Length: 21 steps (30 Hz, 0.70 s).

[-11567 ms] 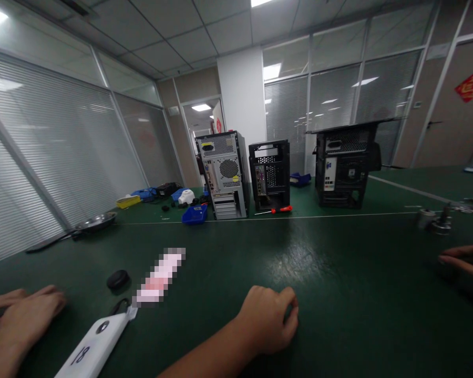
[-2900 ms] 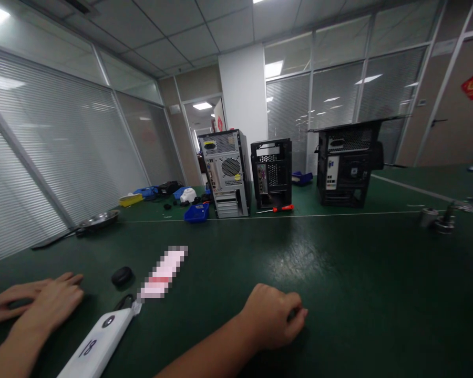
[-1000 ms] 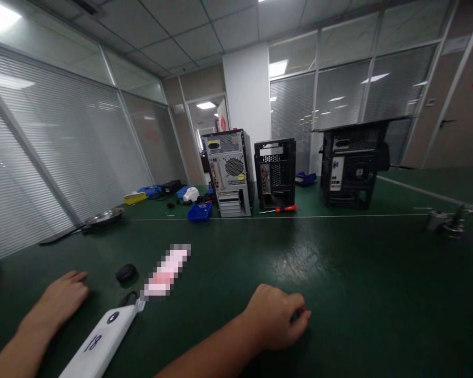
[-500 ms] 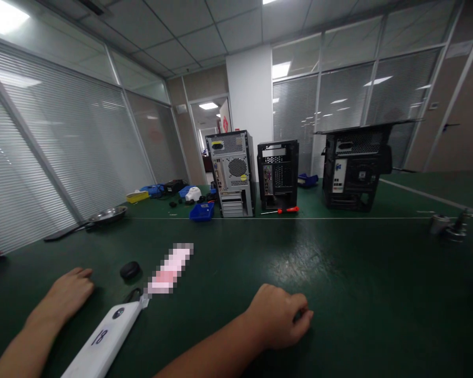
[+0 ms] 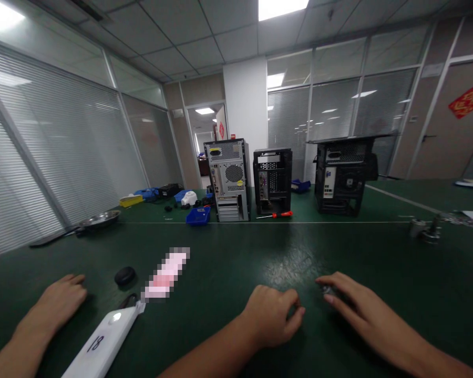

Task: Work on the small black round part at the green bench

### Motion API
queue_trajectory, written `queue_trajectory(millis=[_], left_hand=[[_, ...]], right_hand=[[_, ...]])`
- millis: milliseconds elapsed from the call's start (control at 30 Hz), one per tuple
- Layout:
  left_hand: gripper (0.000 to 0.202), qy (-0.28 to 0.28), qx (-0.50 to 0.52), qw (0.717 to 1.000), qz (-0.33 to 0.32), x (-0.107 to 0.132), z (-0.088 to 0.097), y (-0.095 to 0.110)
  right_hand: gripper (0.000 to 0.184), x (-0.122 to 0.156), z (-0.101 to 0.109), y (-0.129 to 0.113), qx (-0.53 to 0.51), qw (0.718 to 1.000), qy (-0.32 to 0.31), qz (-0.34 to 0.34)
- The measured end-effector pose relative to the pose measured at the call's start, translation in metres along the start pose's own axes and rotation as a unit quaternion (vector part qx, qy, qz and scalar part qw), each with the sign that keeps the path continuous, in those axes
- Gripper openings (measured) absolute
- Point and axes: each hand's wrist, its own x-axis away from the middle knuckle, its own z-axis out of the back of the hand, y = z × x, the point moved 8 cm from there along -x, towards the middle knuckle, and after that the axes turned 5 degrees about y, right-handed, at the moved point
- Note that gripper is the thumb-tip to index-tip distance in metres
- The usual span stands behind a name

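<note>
My left hand (image 5: 59, 305) lies palm down on the green table (image 5: 228, 262), fingers stretched out and holding nothing. Just right of it is a white device marked "18" (image 5: 102, 342), and a small black oval case (image 5: 125, 275) sits beyond its fingertips. My right hand (image 5: 274, 316) rests at the centre in a loose fist, thumb against fingers; what it holds, if anything, is hidden. Another person's hand (image 5: 352, 303) reaches in from the right, its fingertips on a small object beside my right hand.
A blurred pink card (image 5: 165, 273) lies by the white device. Further back stand a silver computer case (image 5: 228, 179) and two black cases (image 5: 273, 180) (image 5: 345, 176), with a red screwdriver (image 5: 279, 214), a blue bin (image 5: 198, 216), a metal pan (image 5: 98, 218) and metal parts (image 5: 423, 229).
Another person's hand has come in from the right and lies next to my right hand. My own hands have hardly moved. The view has tilted slightly.
</note>
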Motion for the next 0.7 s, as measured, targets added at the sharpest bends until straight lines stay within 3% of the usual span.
queue_trajectory(millis=[67, 167, 300, 467, 700], left_hand=[[0.026, 0.017, 0.005, 1.0, -0.003, 0.001, 0.003, 0.0], [0.026, 0.037, 0.013, 0.999, -0.017, 0.002, 0.006, 0.001], [0.023, 0.041, 0.006, 0.999, -0.032, 0.002, 0.004, 0.001], [0.026, 0.022, -0.013, 0.998, -0.05, 0.001, -0.001, 0.003], [0.022, 0.017, -0.008, 0.998, -0.068, -0.001, 0.0, 0.008]], right_hand=[[0.053, -0.001, -0.023, -0.042, -0.011, 0.999, -0.038, 0.029], [0.046, 0.002, -0.035, -0.065, 0.007, 0.997, -0.031, 0.063], [0.042, 0.009, -0.034, -0.061, 0.084, 0.987, 0.02, 0.138], [0.046, 0.015, -0.023, -0.064, 0.182, 0.951, 0.106, 0.227], [0.047, 0.02, -0.035, -0.053, 0.168, 0.959, 0.075, 0.215]])
